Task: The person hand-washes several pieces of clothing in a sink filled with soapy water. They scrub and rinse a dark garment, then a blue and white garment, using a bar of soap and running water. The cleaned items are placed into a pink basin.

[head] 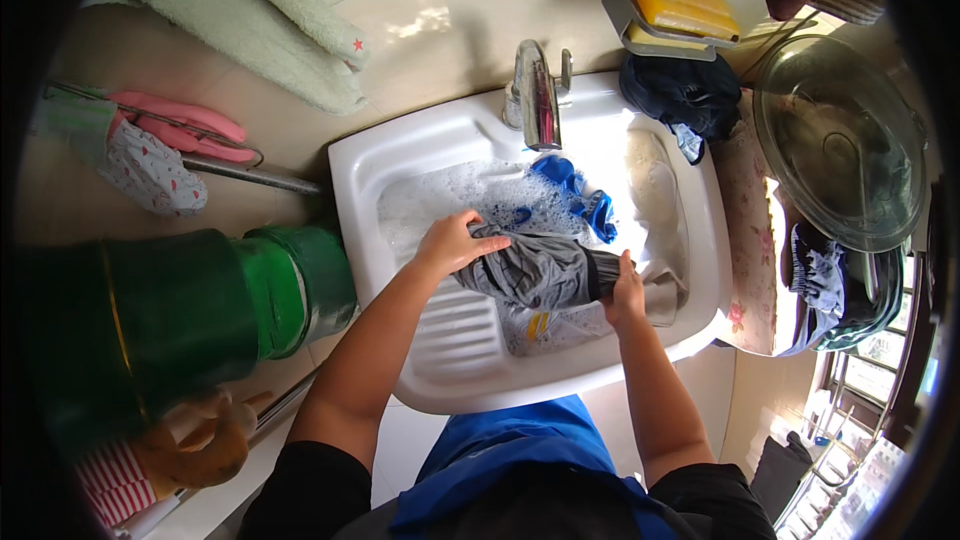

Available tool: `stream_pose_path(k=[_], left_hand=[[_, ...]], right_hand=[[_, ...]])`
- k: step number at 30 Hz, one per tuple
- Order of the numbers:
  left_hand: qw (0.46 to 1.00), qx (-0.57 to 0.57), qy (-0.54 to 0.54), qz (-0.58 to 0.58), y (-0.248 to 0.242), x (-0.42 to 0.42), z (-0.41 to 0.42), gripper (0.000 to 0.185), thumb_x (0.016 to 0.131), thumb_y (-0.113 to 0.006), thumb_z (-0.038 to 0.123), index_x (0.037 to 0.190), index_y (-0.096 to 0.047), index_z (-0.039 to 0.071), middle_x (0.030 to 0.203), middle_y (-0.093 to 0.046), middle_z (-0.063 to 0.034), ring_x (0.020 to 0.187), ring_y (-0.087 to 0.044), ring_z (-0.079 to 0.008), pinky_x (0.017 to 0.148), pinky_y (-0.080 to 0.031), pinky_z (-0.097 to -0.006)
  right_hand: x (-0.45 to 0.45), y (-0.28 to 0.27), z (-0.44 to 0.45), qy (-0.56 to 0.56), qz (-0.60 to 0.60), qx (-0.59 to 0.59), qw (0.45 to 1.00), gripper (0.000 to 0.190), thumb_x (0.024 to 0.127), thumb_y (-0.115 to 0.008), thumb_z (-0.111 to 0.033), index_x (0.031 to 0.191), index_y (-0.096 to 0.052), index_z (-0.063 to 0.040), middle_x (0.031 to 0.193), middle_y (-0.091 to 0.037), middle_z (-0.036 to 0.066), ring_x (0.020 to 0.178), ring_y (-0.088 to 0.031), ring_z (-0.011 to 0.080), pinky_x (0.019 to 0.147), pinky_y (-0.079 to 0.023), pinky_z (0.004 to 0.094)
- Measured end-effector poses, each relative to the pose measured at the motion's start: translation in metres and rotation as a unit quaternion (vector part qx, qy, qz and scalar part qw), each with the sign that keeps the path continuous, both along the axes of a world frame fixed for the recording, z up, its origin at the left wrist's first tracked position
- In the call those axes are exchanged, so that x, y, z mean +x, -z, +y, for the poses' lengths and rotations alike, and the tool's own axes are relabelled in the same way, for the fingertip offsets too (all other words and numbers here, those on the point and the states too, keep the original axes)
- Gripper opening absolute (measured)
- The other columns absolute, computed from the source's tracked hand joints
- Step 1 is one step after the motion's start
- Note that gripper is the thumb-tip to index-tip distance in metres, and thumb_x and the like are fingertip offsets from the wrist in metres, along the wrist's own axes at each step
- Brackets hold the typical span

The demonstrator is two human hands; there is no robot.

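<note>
A wet grey cloth garment [536, 270] with a dark band is stretched between my two hands, over a white ceramic laundry sink [360, 240]. My left hand [457, 244] grips its left end, the thumb lying on top. At the right end, my right hand [624, 291] holds the gathered cloth beside the band. Soapy water with white suds [450, 184] fills the basin below. A blue cloth item [598, 210] floats just beyond the garment, under the chrome faucet [540, 101]. Pale fabric [652, 187] lies along the basin's right side. Moulded washboard ridges [457, 322] show at the near left.
Yellow soap bars [679, 4] sit in a wall holder above dark wet cloth [679, 94] on the sink's back right corner. Green containers [180, 300] stand at the left. To the right are a transparent lid [836, 142] and piled clothes [821, 277]. Light towels [255, 22] hang behind.
</note>
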State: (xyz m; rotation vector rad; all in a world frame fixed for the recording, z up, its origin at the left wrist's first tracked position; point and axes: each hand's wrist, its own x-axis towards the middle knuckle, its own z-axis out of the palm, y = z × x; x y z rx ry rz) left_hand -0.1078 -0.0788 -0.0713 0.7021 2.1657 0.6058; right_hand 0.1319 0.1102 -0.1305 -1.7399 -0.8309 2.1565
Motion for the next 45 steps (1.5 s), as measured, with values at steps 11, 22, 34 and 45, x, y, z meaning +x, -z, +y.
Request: stream_pose_path(k=[11, 22, 34, 45], left_hand=[[0.983, -0.033, 0.131, 0.122, 0.068, 0.118, 0.081, 0.087, 0.073, -0.076, 0.036, 0.146, -0.029, 0.028, 0.155, -0.013, -0.0121, 0.139, -0.024, -0.0345, 0.1, -0.034, -0.061], [0.963, -0.112, 0.243, 0.03, 0.079, 0.094, 0.059, 0.04, 0.08, -0.058, 0.004, 0.119, -0.059, 0.012, 0.128, -0.052, -0.0116, 0.115, -0.052, -0.0304, 0.094, -0.044, -0.0416], [0.949, 0.249, 0.191, 0.04, 0.04, 0.127, 0.085, 0.07, 0.068, -0.079, 0.028, 0.13, -0.048, 0.021, 0.133, -0.049, -0.0125, 0.123, -0.045, -0.0317, 0.11, -0.028, -0.0492], [0.947, -0.139, 0.21, 0.197, 0.106, 0.179, 0.054, 0.073, 0.086, -0.055, 0.017, 0.15, -0.02, 0.026, 0.116, -0.06, -0.0118, 0.112, -0.055, -0.0304, 0.092, -0.044, -0.0424]], right_hand=[[0.001, 0.011, 0.011, -0.553, -0.205, 0.573, 0.57, 0.074, 0.078, -0.068, -0.015, 0.143, -0.035, -0.033, 0.15, -0.024, 0.016, 0.137, -0.026, 0.0366, 0.109, -0.025, 0.0487], [0.019, 0.056, 0.025, -0.715, -0.118, 0.367, 0.583, 0.045, 0.081, -0.061, -0.012, 0.125, -0.052, -0.015, 0.122, -0.059, 0.013, 0.105, -0.061, 0.0331, 0.084, -0.05, 0.0421], [0.027, -0.191, 0.048, -0.395, 0.294, 0.377, 0.785, 0.031, 0.063, -0.062, -0.003, 0.094, -0.064, 0.003, 0.091, -0.063, 0.012, 0.084, -0.057, 0.0208, 0.079, -0.043, 0.03], [0.036, 0.004, -0.005, -0.637, -0.226, 0.441, 0.591, 0.068, 0.083, -0.062, -0.043, 0.144, -0.035, -0.029, 0.154, -0.017, 0.014, 0.141, -0.015, 0.0378, 0.111, -0.016, 0.0572]])
